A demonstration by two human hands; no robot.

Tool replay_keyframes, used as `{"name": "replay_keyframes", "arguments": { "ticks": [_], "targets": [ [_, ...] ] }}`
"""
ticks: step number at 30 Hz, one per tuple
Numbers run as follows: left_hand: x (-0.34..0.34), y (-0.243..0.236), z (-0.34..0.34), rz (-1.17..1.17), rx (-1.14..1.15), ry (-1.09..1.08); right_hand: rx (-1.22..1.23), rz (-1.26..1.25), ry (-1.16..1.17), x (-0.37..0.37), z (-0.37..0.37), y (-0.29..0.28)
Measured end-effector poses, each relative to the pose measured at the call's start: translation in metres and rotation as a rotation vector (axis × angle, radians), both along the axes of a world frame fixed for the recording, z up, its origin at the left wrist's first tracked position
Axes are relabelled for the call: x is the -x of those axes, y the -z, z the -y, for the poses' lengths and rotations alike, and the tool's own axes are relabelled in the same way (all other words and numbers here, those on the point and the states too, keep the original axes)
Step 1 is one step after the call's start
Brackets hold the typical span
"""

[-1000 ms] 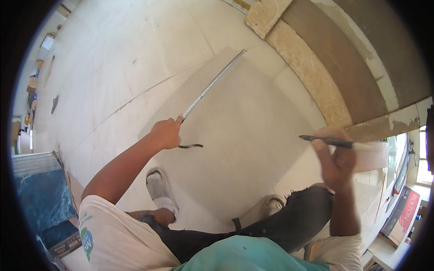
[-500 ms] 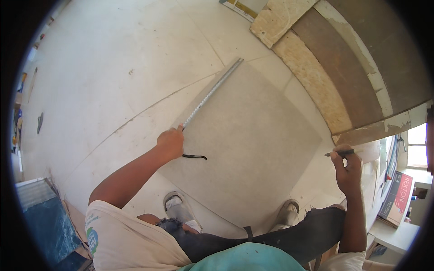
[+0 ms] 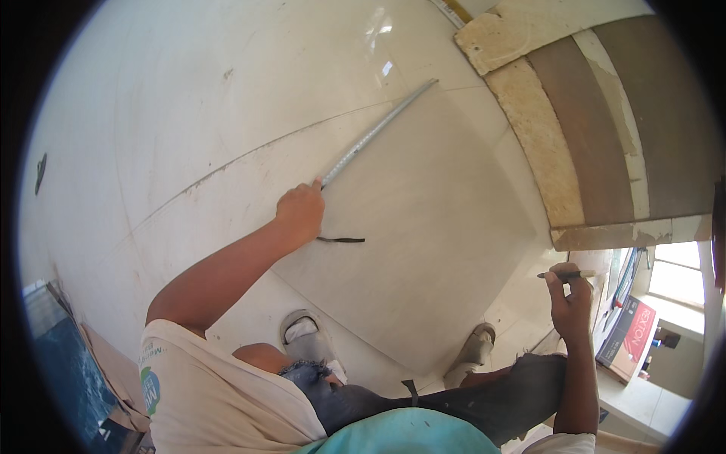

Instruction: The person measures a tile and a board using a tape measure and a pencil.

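Grasping a silver tape measure (image 3: 375,134) in the left hand (image 3: 300,212), curled tight around its near end, just left of the middle of the frame. Running out from there along the upper-left edge of a large grey slab (image 3: 431,227), as far as the slab's top corner in the upper middle of the frame. Showing a short black strap (image 3: 344,240) below the fist, over the slab. Pinching a dark pen (image 3: 576,275) with a pale end in the right hand (image 3: 573,301), right of the slab's right corner, with the tip aimed at the left of the frame; impossible to tell whether touching anything. Standing with sandals (image 3: 316,344) near the slab's lower edges, in dark torn trousers (image 3: 514,393), lower middle of the frame. Lying flat beneath the slab, spread over much of the frame: pale floor (image 3: 219,98). Visible besides: tan and brown boards (image 3: 578,129) at upper right, a red and black box (image 3: 629,340) at lower right, a blue marbled panel (image 3: 60,378) at lower left.
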State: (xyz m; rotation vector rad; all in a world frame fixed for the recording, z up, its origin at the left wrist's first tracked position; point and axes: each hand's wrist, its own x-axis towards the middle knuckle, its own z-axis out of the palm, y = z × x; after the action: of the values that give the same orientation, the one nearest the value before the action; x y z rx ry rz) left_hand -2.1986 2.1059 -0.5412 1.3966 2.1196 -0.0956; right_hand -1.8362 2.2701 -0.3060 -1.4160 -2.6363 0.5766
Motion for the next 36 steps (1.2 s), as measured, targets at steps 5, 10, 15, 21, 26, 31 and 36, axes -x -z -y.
{"name": "replay_keyframes", "arguments": {
  "ticks": [5,10,15,21,26,31,36],
  "targets": [
    [0.011,0.007,0.001,0.012,0.043,-0.002,0.100,0.021,-0.149,0.037,-0.006,0.017],
    [0.016,0.005,-0.002,0.073,0.078,0.008,0.196,0.006,-0.246,0.103,-0.018,0.046],
    [0.016,0.013,-0.002,0.058,0.114,0.025,0.296,-0.018,-0.274,0.173,-0.033,0.094],
    [0.020,0.004,-0.006,0.004,0.152,0.066,0.432,-0.187,-0.305,0.240,-0.052,0.162],
    [0.024,0.001,-0.009,-0.006,0.180,0.106,0.446,-0.266,-0.305,0.284,-0.065,0.213],
    [0.019,0.011,-0.005,0.011,0.131,0.140,0.513,-0.270,-0.307,0.303,-0.064,0.239],
    [0.023,0.000,-0.011,0.001,0.253,0.192,0.536,-0.238,-0.287,0.306,-0.062,0.246]
  ]
}}
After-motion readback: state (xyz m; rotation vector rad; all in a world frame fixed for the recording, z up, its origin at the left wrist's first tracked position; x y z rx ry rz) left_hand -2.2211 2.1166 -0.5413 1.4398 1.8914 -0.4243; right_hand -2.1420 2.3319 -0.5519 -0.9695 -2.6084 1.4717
